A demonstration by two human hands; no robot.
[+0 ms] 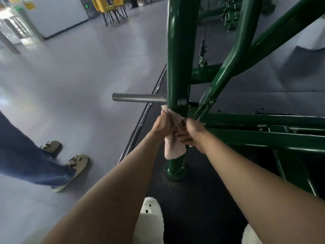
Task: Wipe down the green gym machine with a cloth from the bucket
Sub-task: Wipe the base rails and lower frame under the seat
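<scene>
The green gym machine (177, 67) fills the right half of the head view, with a thick upright post in the middle and sloping and level bars to the right. A pale pink cloth (174, 147) is wrapped around the lower part of that post. My left hand (162, 123) grips the cloth from the left side. My right hand (191, 132) grips it from the right, fingers curled over the fabric. The cloth's loose end hangs down below both hands. No bucket is in view.
A steel peg (139, 97) juts left from the post just above my hands. The post's foot (175, 170) stands on a black mat. Another person's legs and shoes (73, 166) stand on the grey floor at left. Yellow chairs (109, 7) are far back.
</scene>
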